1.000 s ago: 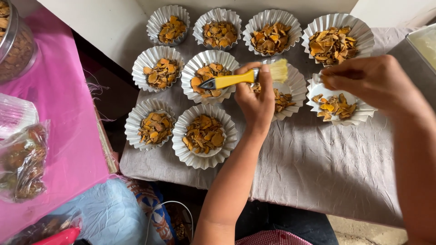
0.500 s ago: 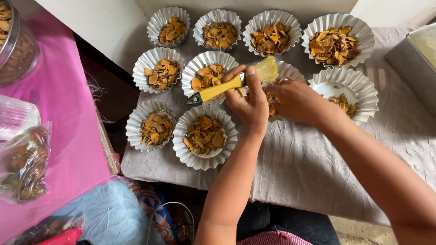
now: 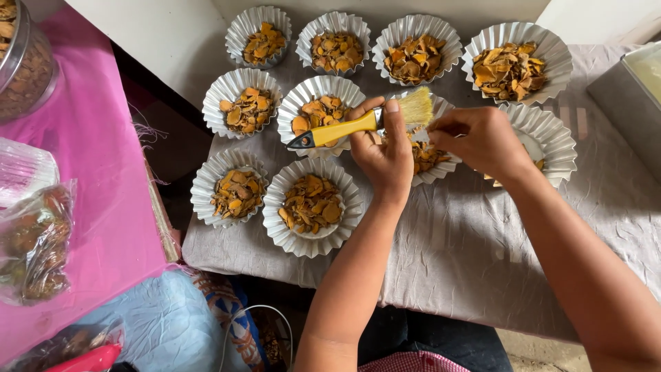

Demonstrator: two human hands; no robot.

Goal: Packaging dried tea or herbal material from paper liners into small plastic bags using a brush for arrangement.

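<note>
Fingers of the left hand are wrapped tight on the yellow brush above the middle cup, and the right hand pinches bits there, so small, soft pinches should keep the chips inside.

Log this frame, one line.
left hand: grips yellow-handled brush | right hand: pinching bristles | below: fluted foil cup

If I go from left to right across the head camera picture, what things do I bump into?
Pink cloth → bottom-left fluted cup of orange-brown slices → yellow-handled brush held in the left hand → right hand → metal tray at the right edge.
</note>
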